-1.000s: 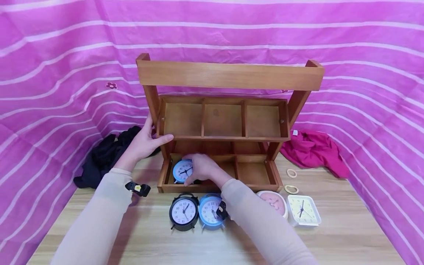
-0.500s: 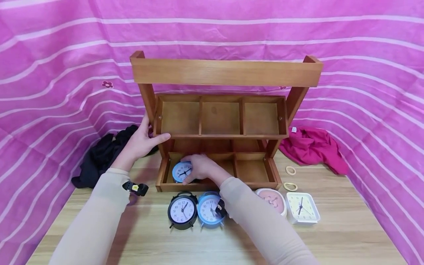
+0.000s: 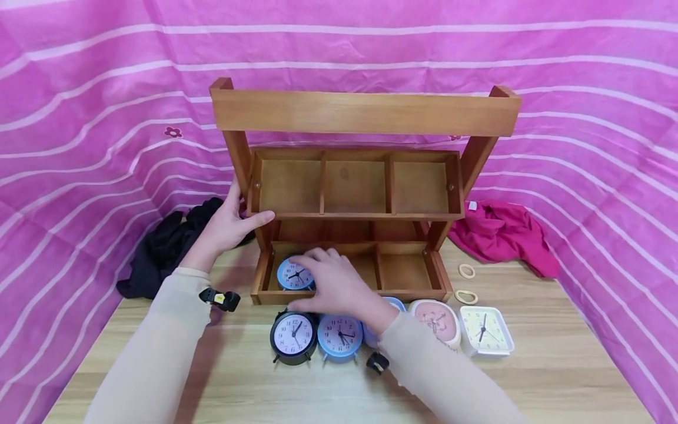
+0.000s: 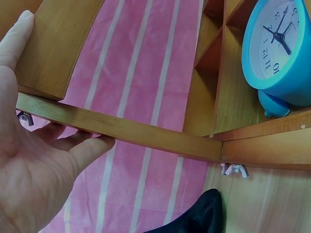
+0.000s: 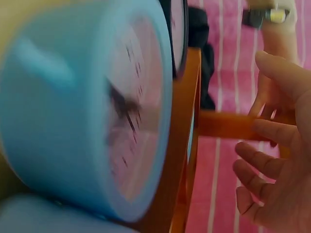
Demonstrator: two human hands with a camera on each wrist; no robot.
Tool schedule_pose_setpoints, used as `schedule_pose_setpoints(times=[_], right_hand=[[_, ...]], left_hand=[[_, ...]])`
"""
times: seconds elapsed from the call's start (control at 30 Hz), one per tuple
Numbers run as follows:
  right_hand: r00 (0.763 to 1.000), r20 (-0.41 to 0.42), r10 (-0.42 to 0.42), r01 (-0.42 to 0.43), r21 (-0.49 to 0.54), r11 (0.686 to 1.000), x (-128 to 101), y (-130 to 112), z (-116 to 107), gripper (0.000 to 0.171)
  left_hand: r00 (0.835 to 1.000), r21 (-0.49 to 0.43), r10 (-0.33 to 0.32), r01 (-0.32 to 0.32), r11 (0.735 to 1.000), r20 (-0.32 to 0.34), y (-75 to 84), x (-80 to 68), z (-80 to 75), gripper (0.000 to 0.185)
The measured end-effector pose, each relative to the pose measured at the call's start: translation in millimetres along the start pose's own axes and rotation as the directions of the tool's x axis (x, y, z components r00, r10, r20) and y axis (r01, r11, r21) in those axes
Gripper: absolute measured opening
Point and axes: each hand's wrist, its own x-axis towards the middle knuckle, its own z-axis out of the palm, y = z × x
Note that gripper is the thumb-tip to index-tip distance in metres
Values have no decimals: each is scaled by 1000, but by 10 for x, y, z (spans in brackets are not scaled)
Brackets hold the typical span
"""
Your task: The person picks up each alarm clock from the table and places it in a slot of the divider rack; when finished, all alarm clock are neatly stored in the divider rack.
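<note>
Having let go of the blue alarm clock (image 3: 294, 275), which now stands in the near-left compartment of the wooden rack (image 3: 360, 113), the right hand (image 3: 339, 285) draws back with loose, empty fingers while the left hand (image 3: 228, 227) still grasps the rack's left post.

Only clock dials carry anything readable. The black clock (image 3: 293, 338) near the table's front edge shows numerals 1 to 12, as does the blue clock (image 3: 339, 336) beside it. The boxed clock (image 4: 279, 46) shows 12, 11, 10; its other numerals are cut off.
</note>
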Motion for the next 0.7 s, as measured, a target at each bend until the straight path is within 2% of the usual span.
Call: schedule_pose_setpoints(times=[0.1, 0.3, 0.53, 0.7], right_hand=[[999, 39, -8, 10, -56, 998, -158, -125, 38, 89], [998, 53, -44, 54, -200, 978, -379, -264, 262, 95], [994, 110, -9, 34, -222, 974, -461, -299, 456, 96], [994, 109, 22, 0, -200, 980, -441, -295, 510, 92]], left_hand=[[1000, 11, -2, 2, 1000, 0, 4, -7, 4, 106], [1000, 12, -11, 11, 1000, -2, 7, 7, 1, 106], [1000, 1, -5, 5, 1000, -10, -13, 11, -3, 105], [1000, 5, -19, 19, 1000, -6, -26, 3, 0, 105]])
